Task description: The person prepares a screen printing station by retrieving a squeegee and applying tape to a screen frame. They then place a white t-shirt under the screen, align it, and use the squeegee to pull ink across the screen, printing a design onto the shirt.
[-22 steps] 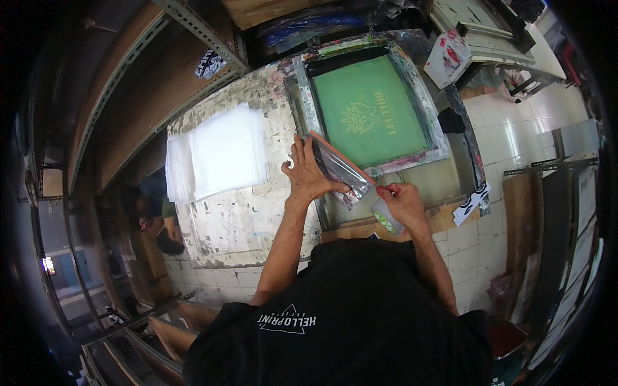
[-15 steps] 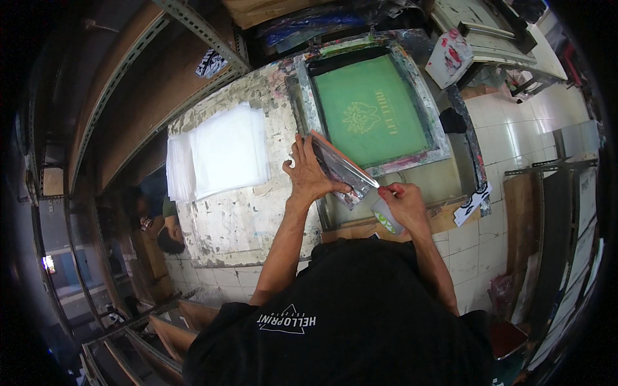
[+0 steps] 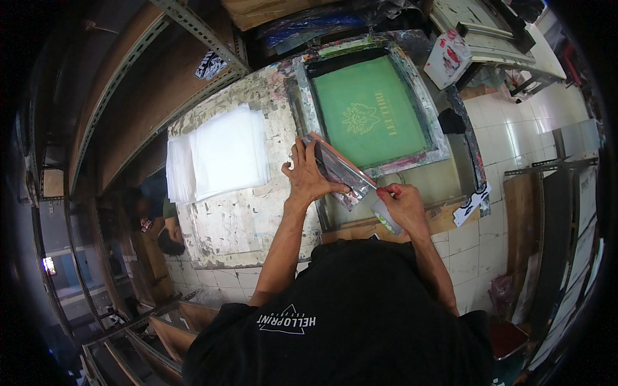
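My left hand spans a long, flat squeegee with a shiny, clear-wrapped body and an orange-brown strip along its far edge. Its thumb presses near the lower edge and its fingers lie at the upper left end. At the squeegee's right end, my right hand is closed on a roll of clear tape with green marking inside. A glossy strip runs along the squeegee toward the right fingertips, which look red-stained. Just beyond lies a framed printing screen with green mesh and a pale yellowish design.
A stack of white translucent sheets lies on the paint-worn table at left. Metal-framed shelving rises beyond it. Another person is low beside the table. A black-and-white printed piece hangs at the right corner; a red-stained white container stands behind.
Both hands stay almost in place, with the left hand and squeegee shifted very slightly. The tape roll has turned a little, showing less of its green marking.
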Tool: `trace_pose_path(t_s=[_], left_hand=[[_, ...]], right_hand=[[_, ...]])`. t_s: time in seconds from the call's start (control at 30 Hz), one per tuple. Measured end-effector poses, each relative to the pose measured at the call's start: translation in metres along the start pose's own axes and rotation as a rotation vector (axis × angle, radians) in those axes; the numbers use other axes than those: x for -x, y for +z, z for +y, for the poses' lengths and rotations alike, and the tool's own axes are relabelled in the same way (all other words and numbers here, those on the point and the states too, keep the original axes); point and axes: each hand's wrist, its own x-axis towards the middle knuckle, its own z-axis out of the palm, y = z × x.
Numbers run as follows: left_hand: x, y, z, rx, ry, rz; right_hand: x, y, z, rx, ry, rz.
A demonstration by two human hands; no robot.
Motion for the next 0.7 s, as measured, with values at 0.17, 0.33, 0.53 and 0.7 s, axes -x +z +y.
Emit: trace_pose_path(t_s=[0.17,0.33,0.53,0.7], left_hand=[[-0.002,-0.001,0.0,-0.039,0.002,-0.034],[-0.004,-0.012,0.008,-0.082,-0.019,-0.107],[-0.009,-0.018,0.015,-0.115,-0.067,-0.171],[-0.013,-0.017,0.014,-0.125,-0.067,-0.191]], right_hand=[[-0.002,0.001,0.004,0.017,-0.011,0.001],[-0.001,0.0,0.001,0.001,0.017,-0.009],[-0.003,0.003,0.007,-0.028,0.012,-0.019],[-0.003,0.003,0.006,-0.01,0.027,-0.016]])
